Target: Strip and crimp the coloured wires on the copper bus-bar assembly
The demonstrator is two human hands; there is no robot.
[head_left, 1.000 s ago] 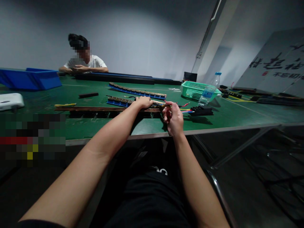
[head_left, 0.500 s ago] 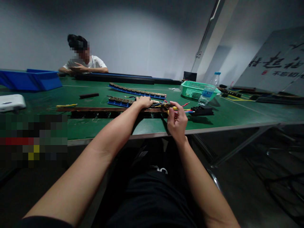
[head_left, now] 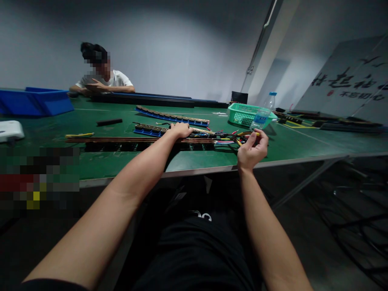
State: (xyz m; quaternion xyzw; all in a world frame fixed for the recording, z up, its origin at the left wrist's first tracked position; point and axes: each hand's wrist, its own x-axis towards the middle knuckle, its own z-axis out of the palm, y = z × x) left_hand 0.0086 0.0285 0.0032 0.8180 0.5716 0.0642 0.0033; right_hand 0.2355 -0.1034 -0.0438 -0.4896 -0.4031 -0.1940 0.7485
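My left hand point(head_left: 181, 130) lies curled over a long strip of copper-coloured rails on black blocks point(head_left: 121, 141) that runs across the green table point(head_left: 197, 159). My right hand point(head_left: 252, 148) is to the right of the strip's end, pinching a yellow wire point(head_left: 247, 133) from a bundle of red, yellow and blue wires point(head_left: 230, 139). The wires run back to the strip's right end.
Two blue-backed strips point(head_left: 172, 117) lie behind. A green basket point(head_left: 247, 115) and a water bottle point(head_left: 263, 115) stand at the right. A blue bin point(head_left: 36, 101) and a white device point(head_left: 9, 130) are at the left. Another person point(head_left: 101, 81) sits at the far side.
My right hand has moved to the right, away from the strip's end, drawing the wires out. The black block at the right is now hidden behind it. My left hand has stayed on the strip.
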